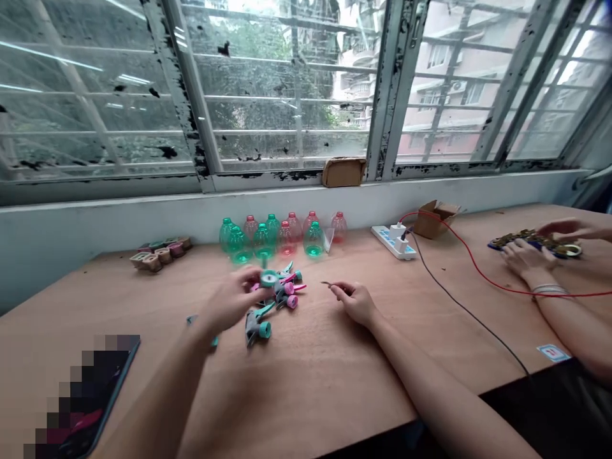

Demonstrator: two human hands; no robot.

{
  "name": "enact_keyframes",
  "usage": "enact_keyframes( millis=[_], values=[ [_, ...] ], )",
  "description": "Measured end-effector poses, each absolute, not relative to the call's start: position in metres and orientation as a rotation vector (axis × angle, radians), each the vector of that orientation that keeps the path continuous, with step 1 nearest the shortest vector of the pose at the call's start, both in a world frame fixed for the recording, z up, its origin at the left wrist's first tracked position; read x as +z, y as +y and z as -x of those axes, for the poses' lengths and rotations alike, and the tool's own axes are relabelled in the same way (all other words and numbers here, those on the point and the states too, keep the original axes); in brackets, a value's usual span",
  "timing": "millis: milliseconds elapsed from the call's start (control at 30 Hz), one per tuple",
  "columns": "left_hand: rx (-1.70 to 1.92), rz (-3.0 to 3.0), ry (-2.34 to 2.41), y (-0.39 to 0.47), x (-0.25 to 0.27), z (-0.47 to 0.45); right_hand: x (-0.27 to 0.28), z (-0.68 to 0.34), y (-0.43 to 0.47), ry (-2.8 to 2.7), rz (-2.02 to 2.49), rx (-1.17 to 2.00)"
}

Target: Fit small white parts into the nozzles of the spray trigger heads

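Observation:
My left hand (pixel 234 296) is closed on a green-collared trigger spray head (pixel 269 278), its round collar facing me. Just beyond and below it lies a pile of grey, pink and green spray heads (pixel 288 290). A single grey and green spray head (pixel 258 326) rests nearer to me. Another one lies partly hidden behind my left forearm. To the right, my right hand (pixel 354 303) pinches a small, thin, dark-tipped piece (pixel 326 284) between thumb and fingers; its kind is too small to tell. Several clear green bottles (pixel 263 242) and red bottles (pixel 287 240) stand behind, without spray heads.
A white power strip (pixel 394 243) with red and black cables crosses the right side. Beside it stands a cardboard box (pixel 434 220). Another person's hands (pixel 530 258) work at far right. Small stacked items (pixel 160 254) lie left; a phone (pixel 102 401) lies front left.

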State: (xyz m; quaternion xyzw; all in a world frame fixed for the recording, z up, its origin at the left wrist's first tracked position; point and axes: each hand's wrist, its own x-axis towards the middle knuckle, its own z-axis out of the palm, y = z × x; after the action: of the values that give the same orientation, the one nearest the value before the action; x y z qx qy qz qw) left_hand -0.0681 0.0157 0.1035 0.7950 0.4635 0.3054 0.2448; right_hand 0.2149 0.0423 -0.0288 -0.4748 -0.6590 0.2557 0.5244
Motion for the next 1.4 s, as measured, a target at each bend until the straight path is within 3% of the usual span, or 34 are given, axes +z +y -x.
enact_keyframes(
  millis=[133,433,667,1033,1233,1400],
  values=[
    [0.804,-2.265,1.009,0.002,0.076,0.001,-0.027,-0.220,0.040,-1.511,1.171,0.558],
    [0.959,-2.217,1.205,0.005,0.002,-0.021,-0.025,-0.216,0.028,-1.637,1.153,0.484],
    [0.904,-2.194,1.250,0.010,0.001,-0.023,-0.009,-0.220,0.012,-2.049,1.249,0.167],
    [0.816,-2.348,1.243,0.015,-0.001,-0.018,0.021,-0.206,-0.006,-2.248,1.599,-0.321],
    [0.787,-2.327,1.253,0.015,0.001,-0.018,0.051,-0.188,-0.022,-2.410,1.804,-0.428],
    [0.808,-2.327,1.185,0.013,0.004,-0.016,0.063,-0.185,-0.017,-2.573,1.708,-0.399]
  ],
)
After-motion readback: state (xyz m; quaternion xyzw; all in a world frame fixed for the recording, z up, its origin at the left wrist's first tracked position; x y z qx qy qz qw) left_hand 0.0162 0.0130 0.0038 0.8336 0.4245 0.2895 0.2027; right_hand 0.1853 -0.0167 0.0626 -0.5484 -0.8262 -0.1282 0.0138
